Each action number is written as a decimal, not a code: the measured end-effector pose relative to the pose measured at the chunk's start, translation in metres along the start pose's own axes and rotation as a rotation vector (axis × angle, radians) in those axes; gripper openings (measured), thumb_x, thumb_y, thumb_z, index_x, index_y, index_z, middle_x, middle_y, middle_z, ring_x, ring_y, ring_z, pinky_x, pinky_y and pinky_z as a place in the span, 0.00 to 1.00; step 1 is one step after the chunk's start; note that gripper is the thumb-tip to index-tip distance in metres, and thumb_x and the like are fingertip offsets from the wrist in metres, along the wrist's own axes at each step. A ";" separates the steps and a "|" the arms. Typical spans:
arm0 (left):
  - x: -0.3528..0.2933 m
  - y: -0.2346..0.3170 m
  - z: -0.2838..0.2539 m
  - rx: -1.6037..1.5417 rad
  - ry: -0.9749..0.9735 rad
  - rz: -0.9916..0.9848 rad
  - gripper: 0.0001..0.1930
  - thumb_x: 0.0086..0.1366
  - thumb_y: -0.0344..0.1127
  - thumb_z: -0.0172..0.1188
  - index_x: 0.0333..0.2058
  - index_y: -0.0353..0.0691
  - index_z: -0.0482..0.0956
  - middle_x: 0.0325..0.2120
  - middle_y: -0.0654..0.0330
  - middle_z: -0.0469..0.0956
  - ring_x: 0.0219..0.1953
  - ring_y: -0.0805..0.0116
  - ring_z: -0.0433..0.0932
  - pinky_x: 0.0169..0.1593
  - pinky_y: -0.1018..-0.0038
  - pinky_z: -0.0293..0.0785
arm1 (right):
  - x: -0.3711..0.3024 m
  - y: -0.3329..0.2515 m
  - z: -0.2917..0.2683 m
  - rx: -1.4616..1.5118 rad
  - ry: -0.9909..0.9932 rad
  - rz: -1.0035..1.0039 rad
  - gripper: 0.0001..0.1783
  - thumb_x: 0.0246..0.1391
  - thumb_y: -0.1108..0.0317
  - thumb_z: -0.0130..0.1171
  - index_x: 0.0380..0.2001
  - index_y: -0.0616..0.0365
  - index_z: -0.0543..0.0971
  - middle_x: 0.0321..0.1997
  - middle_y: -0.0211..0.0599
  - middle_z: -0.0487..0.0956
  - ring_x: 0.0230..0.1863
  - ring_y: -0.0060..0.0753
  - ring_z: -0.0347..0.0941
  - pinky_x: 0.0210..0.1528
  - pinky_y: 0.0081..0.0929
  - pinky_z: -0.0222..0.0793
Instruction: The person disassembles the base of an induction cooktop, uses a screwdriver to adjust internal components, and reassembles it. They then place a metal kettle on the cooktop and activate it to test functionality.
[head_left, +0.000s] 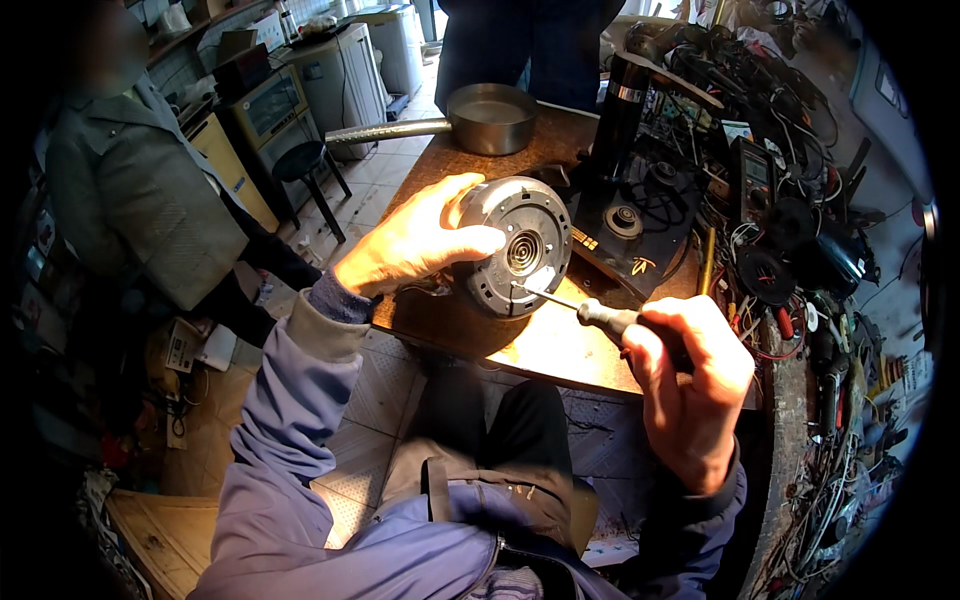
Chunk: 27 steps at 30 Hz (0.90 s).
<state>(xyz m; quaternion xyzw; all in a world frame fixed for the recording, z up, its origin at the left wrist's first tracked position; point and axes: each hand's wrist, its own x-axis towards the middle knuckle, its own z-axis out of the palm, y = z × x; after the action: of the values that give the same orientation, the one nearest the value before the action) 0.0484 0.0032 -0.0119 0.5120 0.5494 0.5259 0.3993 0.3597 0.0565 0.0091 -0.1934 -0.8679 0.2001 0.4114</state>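
Note:
My left hand grips an electric kettle by its side, the thumb lying over the rim of the round dark underside. That underside faces me and has a ringed connector in its middle. In my right hand is a screwdriver, fingers wrapped round its handle. The shaft points left, and its tip meets the underside below the connector. Whether the tip sits in a screw is too small to tell. Beyond the kettle, a black power base with a raised round connector lies on the wooden table.
A metal saucepan stands on the table's far end, handle out to the left. Right of the power base are a multimeter and heaped cables. One person is at left, another behind the table. A black stool stands left.

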 end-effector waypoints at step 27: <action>-0.004 -0.012 -0.007 -0.038 0.026 -0.005 0.41 0.62 0.38 0.72 0.70 0.34 0.63 0.59 0.54 0.75 0.59 0.66 0.74 0.65 0.69 0.72 | 0.037 -0.042 -0.006 -0.238 -0.096 -0.203 0.19 0.47 0.82 0.67 0.45 0.65 0.80 0.41 0.49 0.80 0.40 0.50 0.80 0.46 0.35 0.76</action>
<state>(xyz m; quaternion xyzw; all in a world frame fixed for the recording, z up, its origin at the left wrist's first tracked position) 0.0402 -0.0008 -0.0232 0.4963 0.5457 0.5417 0.4031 0.3356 0.0410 0.0578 -0.1425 -0.9192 0.0623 0.3618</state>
